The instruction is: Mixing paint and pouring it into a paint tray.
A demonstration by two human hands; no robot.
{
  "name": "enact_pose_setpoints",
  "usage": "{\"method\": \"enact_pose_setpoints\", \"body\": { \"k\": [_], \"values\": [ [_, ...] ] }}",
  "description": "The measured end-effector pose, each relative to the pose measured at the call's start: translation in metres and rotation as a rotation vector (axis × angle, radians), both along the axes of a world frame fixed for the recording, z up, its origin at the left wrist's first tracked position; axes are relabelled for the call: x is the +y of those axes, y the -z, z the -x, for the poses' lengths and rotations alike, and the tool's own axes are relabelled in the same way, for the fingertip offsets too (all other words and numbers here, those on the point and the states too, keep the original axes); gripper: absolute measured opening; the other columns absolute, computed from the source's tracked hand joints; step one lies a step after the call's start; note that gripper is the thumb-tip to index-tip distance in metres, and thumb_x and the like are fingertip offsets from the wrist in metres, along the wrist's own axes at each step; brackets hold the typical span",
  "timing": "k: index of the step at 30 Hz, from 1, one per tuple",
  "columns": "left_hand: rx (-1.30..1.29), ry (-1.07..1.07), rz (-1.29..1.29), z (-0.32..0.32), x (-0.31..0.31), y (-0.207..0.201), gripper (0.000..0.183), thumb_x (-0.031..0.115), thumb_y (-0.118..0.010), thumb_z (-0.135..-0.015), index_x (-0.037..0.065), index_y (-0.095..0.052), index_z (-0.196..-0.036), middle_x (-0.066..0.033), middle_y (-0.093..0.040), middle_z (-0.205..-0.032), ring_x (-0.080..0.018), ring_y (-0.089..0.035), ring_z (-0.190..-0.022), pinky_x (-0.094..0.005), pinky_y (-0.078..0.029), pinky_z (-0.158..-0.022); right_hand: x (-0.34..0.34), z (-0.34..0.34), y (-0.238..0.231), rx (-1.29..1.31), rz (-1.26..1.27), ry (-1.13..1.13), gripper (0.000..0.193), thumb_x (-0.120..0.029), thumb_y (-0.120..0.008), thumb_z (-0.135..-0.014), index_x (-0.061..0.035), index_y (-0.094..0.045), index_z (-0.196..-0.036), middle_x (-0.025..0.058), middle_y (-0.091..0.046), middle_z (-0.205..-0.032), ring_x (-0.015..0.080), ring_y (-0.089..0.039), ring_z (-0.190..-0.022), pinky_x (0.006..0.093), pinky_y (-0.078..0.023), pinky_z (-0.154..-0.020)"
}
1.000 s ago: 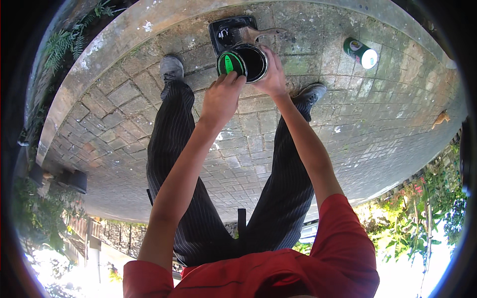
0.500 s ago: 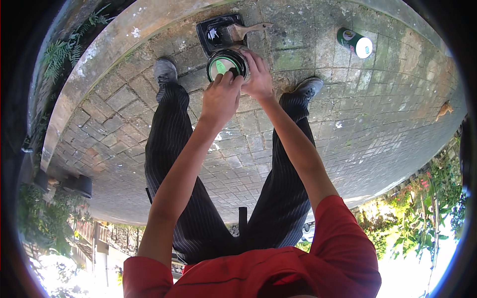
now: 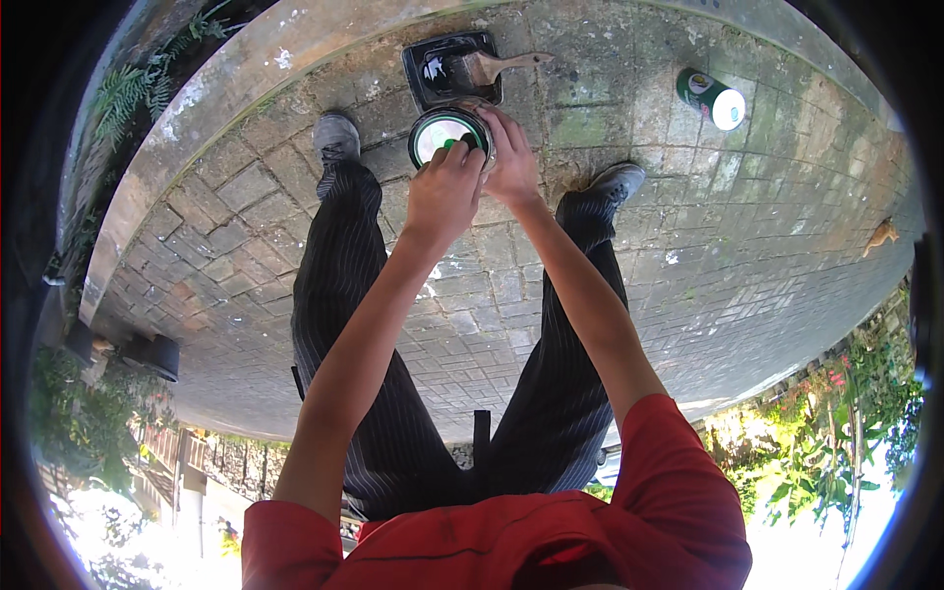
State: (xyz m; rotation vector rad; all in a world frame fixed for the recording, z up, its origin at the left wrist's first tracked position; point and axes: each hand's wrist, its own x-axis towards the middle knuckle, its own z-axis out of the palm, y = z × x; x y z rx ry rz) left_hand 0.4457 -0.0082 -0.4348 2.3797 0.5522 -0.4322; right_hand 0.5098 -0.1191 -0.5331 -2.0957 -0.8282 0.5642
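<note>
A round can [image 3: 421, 143] with a dark rim and a pale top stands on the paving between my feet. My right hand [image 3: 511, 162] is closed round its right side. Over the near part of the top, my left hand [image 3: 444, 192] has its fingers bent and pressed together. Something small and green shows at those fingertips, mostly hidden, so its kind is unclear. Just beyond the can lies a black paint tray [image 3: 417, 83] with white paint in it. A flat paintbrush [image 3: 501, 65] rests across the tray, its wooden handle sticking out to the right.
To the far right a green can [image 3: 706, 96] with a white end lies on its side. My grey shoes [image 3: 336, 140] flank the round can. A low curved concrete edge [image 3: 211, 123] runs round the paving, with ferns [image 3: 128, 98] beyond on the left. A dry leaf [image 3: 882, 236] lies at right.
The green patch on the can's top has shrunk to a small bit by my left fingers, and more white shows. Both hands stay at the can. The whole view has shifted slightly.
</note>
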Motion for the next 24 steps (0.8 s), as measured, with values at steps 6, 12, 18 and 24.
{"method": "enact_pose_setpoints", "body": {
  "k": [6,12,18,24],
  "values": [
    [-0.124,-0.001,0.048,-0.002,-0.004,-0.003,0.024,0.02,-0.064,-0.083,0.007,-0.054,-0.101,-0.0097,-0.054,-0.093,-0.0277,-0.059,-0.084,-0.0388,-0.052,-0.068,-0.013,-0.003,0.005,0.069,-0.015,0.023,0.081,-0.022,-0.075,-0.057,-0.0104,-0.042,-0.131,0.0119,-0.053,-0.123,0.0345,-0.052,-0.109,0.0409,-0.046,-0.092],
    [-0.292,-0.158,0.045,-0.02,-0.006,-0.012,0.03,0.015,-0.066,-0.08,0.008,-0.054,-0.107,-0.0086,-0.057,-0.093,-0.0265,-0.061,-0.083,-0.0369,-0.051,-0.068,-0.065,-0.012,0.025,0.197,0.04,0.49,0.094,-0.025,-0.092,-0.047,-0.0039,-0.043,-0.125,0.0137,-0.058,-0.115,0.0273,-0.059,-0.103,0.0359,-0.046,-0.091],
    [-0.189,-0.201,0.016,-0.01,0.003,-0.009,0.027,0.012,-0.065,-0.082,0.009,-0.053,-0.106,-0.007,-0.057,-0.084,-0.0261,-0.061,-0.077,-0.037,-0.049,-0.064,-0.103,-0.054,0.058,-0.002,0.212,0.713,0.092,-0.029,-0.09,-0.047,-0.0055,-0.045,-0.125,0.0133,-0.058,-0.115,0.0288,-0.058,-0.105,0.0373,-0.046,-0.091],
    [-0.119,-0.18,0.033,-0.02,0.005,-0.007,0.027,0.01,-0.064,-0.082,0.008,-0.053,-0.107,-0.0086,-0.057,-0.085,-0.0282,-0.061,-0.076,-0.0378,-0.049,-0.063,-0.096,-0.12,0.108,-0.085,0.138,0.962,0.099,-0.032,-0.092,-0.044,-0.0033,-0.042,-0.124,0.0155,-0.057,-0.114,0.0304,-0.057,-0.105,0.0388,-0.045,-0.091]
  ]
}}
